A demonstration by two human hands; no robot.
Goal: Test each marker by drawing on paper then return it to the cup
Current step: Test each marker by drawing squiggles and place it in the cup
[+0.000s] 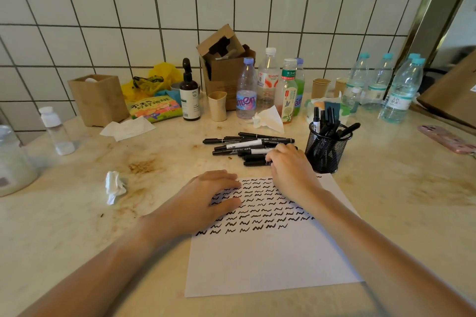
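The left hand (213, 195) rests flat, fingers straight, pinning the white scribble-covered paper sheet (268, 252). The right hand (288, 165) curls its fingers around a black marker from the loose pile of black markers (247, 147) at its fingertips, likely the next one to test. The black mesh cup (325, 152) stands just beside its knuckles for the return.

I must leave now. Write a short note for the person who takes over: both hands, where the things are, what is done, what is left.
Left hand: flat, pressing the white paper sheet.
Right hand: reaching into the pile of black markers on the counter; whether it grips one is hidden.
Black mesh cup, right of the pile: several markers stand in it.
Done: many rows of black squiggles on the sheet.
Left: test the piled markers, then put them into the cup.
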